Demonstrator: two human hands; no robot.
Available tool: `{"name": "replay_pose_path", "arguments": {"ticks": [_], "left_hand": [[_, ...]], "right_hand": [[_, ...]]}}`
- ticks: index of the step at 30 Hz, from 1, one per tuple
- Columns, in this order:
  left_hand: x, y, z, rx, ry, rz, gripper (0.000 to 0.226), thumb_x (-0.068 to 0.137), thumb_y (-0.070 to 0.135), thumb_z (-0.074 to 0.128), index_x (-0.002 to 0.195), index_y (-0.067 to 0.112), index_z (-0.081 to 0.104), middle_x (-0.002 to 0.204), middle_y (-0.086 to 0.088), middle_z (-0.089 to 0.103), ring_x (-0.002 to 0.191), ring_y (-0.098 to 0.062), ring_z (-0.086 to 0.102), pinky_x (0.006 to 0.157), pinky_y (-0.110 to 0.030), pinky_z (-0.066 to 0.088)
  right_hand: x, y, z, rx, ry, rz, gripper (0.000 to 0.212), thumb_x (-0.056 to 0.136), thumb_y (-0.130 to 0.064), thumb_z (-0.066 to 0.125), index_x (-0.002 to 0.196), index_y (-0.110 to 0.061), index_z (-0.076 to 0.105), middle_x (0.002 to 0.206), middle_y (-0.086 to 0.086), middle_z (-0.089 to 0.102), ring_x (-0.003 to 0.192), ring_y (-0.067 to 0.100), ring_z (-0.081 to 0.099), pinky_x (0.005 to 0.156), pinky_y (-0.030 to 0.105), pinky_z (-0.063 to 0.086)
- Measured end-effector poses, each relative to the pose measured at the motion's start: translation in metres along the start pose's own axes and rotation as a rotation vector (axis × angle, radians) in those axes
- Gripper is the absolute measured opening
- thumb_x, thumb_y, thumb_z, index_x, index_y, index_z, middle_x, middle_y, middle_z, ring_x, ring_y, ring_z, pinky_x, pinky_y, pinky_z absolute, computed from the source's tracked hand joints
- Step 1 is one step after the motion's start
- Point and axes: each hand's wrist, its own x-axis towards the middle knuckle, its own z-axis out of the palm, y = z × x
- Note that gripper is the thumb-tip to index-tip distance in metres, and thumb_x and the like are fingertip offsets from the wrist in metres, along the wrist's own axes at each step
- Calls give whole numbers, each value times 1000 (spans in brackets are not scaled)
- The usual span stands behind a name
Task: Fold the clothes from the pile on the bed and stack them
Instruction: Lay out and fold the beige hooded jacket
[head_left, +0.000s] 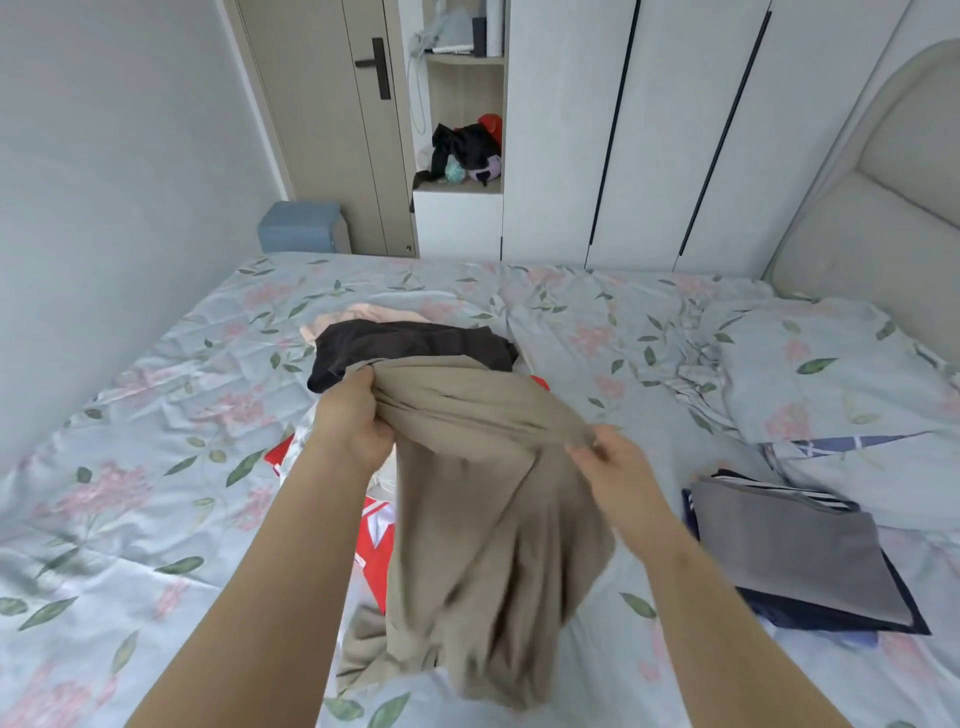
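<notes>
**Status: tan garment held up over the pile**

1. Bed: covered by a pale blue sheet printed with pink flowers and green leaves. It fills the lower and middle part of the view.
2. Wardrobe: white, doors closed, standing beyond the far edge of the bed. A padded headboard is at the right.
3. Pillow: same floral fabric, lying on the right side of the bed below the headboard.
4. Tan garment: lifted at the centre of the view and hanging down in folds. Its lower end reaches the sheet and is blurred.
5. Folded stack: on the bed to the right of the tan garment and apart from it. A flat grey piece lies on top of dark navy pieces.
6. Pile: behind and under the tan garment. A black garment lies on the far side, a pale pink garment just behind it, and a red garment at the left, partly covered.
7. Left hand: fingers curled round a bunched upper edge of the tan garment.
8. Right hand: fingertips pinching the same upper edge further right, at a slightly lower level.
</notes>
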Motion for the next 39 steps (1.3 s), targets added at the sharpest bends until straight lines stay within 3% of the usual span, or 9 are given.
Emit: {"name": "replay_pose_path", "arguments": {"ticks": [4, 8, 14, 20, 24, 28, 32, 36, 39], "left_hand": [[2, 13, 3, 55, -117, 150, 26, 101, 16, 38, 120, 14, 56, 102, 0, 64, 83, -11, 61, 64, -24, 53], [-2, 17, 20, 105, -237, 291, 21, 101, 19, 42, 106, 17, 62, 99, 0, 68, 85, -13, 64, 68, -25, 53], [43, -59, -20, 407, -60, -1, 19, 98, 16, 43, 83, 13, 55, 80, -7, 52, 70, -20, 50, 62, -27, 40], [33, -109, -48, 750, -82, 64, 13, 94, 19, 53, 105, 11, 51, 92, -4, 55, 79, -18, 52, 72, -33, 46], [4, -123, -31, 752, -444, 416, 33, 83, 21, 69, 109, 10, 52, 103, 2, 56, 94, -12, 55, 82, -20, 43], [-12, -144, -22, 865, -825, 176, 72, 66, 43, 75, 129, 28, 45, 125, 13, 52, 117, -2, 51, 100, -25, 43], [-2, -140, -14, 1079, -687, 405, 13, 87, 23, 64, 87, 32, 54, 84, 11, 59, 85, -9, 58, 78, -15, 45], [9, -119, -13, 1043, -641, 371, 21, 91, 27, 56, 91, 5, 56, 84, -8, 59, 80, -19, 56, 81, -39, 46], [3, -89, -4, 838, -602, 254, 21, 94, 24, 56, 81, 8, 54, 71, -2, 57, 65, -13, 53, 65, -29, 44]], "right_hand": [[8, -87, -32, 163, 134, -318, 14, 86, -18, 54, 79, -6, 53, 77, 20, 53, 72, 13, 45, 70, 29, 38], [4, -129, -45, 197, 190, -481, 15, 90, -15, 51, 77, -22, 55, 73, -4, 56, 71, 2, 49, 68, 17, 39], [8, -27, -27, -454, -86, 20, 40, 95, -15, 50, 60, -17, 32, 61, -1, 36, 59, 14, 35, 50, 16, 27], [-6, -4, -23, -100, -55, 271, 31, 97, -10, 46, 66, -17, 47, 69, 0, 48, 62, 12, 41, 52, 22, 28], [6, -18, -17, 164, 124, 345, 19, 96, -10, 48, 78, -9, 55, 80, 6, 55, 76, 19, 48, 61, 24, 37], [16, -39, -11, 532, 186, 424, 19, 98, -9, 46, 112, -6, 58, 115, 13, 61, 102, 25, 57, 90, 35, 48], [21, -43, -13, 639, 163, 455, 15, 98, -12, 47, 108, -6, 57, 125, 22, 58, 93, 24, 59, 88, 38, 49], [17, -20, -24, 540, 220, 497, 20, 96, -14, 51, 114, -6, 53, 109, 15, 59, 93, 29, 59, 75, 39, 54], [8, -11, -31, 176, 219, 263, 27, 89, -14, 58, 114, -18, 48, 98, 1, 58, 81, 19, 57, 72, 32, 45]]}}
